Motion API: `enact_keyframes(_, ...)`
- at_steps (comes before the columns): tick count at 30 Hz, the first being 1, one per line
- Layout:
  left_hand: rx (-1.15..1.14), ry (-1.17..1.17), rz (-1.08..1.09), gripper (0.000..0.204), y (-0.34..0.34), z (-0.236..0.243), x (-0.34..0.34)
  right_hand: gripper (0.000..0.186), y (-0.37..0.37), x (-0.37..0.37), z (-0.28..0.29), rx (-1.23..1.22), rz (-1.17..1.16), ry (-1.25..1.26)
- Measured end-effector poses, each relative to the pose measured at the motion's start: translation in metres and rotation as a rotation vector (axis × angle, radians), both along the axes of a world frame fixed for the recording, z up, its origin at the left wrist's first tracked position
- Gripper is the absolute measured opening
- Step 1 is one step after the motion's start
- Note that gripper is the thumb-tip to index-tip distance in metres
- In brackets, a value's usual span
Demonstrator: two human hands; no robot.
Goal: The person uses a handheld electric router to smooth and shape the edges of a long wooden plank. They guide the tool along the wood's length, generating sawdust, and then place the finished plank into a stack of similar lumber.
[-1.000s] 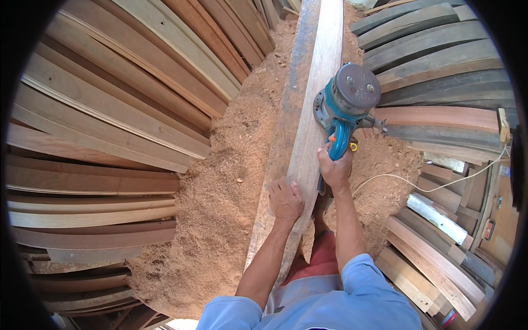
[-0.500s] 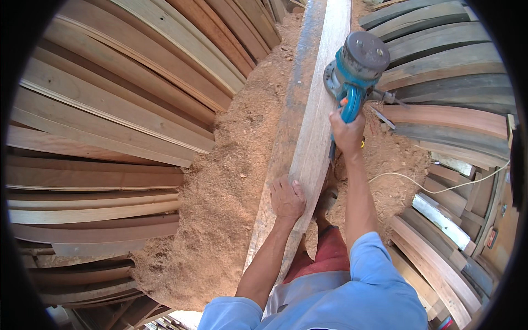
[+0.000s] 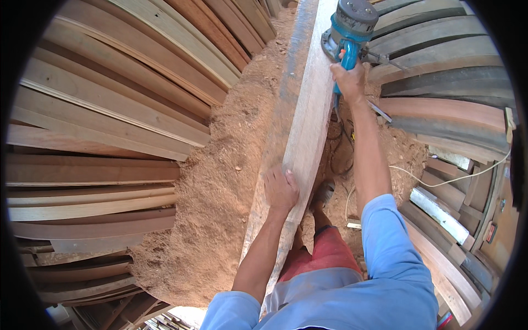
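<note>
A long pale wooden board (image 3: 305, 118) lies lengthwise on a worn, narrow bench (image 3: 287, 93). My right hand (image 3: 350, 77) is closed round the blue handle of a router (image 3: 352, 25), which sits on the far part of the board with its round base against the wood. Nearer to me, my left hand (image 3: 281, 190) is on the board's left edge, thumb on top and fingers over the side; the fingertips are partly hidden. From below the router's handle a dark cord (image 3: 336, 107) hangs down on the right side of the board.
Stacks of planks (image 3: 110, 104) lie along the left, and more boards (image 3: 440, 77) along the right. Sawdust (image 3: 220, 181) covers the floor between. A pale cable (image 3: 440, 184) crosses the right side, near a white-faced block (image 3: 440, 214). My foot (image 3: 324, 192) is beside the bench.
My right hand has pushed the router farther away along the board. My left hand stays on the board's edge, a little lower left in view. More of the dark cord shows.
</note>
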State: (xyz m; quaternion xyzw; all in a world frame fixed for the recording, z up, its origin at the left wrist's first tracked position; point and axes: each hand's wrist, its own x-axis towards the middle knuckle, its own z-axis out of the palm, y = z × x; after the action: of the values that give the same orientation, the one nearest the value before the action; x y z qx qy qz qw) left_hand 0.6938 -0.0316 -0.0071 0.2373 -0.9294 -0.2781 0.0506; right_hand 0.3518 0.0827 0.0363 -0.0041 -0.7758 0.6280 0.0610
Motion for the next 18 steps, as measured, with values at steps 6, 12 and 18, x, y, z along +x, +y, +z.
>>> enact_keyframes(6,0.053,-0.032,0.041,0.039,-0.004,0.005,0.001,0.033,0.003,0.148,0.006,0.040,0.089,-0.069)
enact_keyframes(12,0.107,-0.140,-0.108,0.045,-0.029,0.001,0.016,0.020,0.017,0.327,0.046,-0.024,0.218,-0.199)
enact_keyframes(18,0.163,-0.101,-0.129,0.044,-0.044,-0.011,0.062,0.030,0.012,0.436,0.047,-0.093,0.207,-0.225)
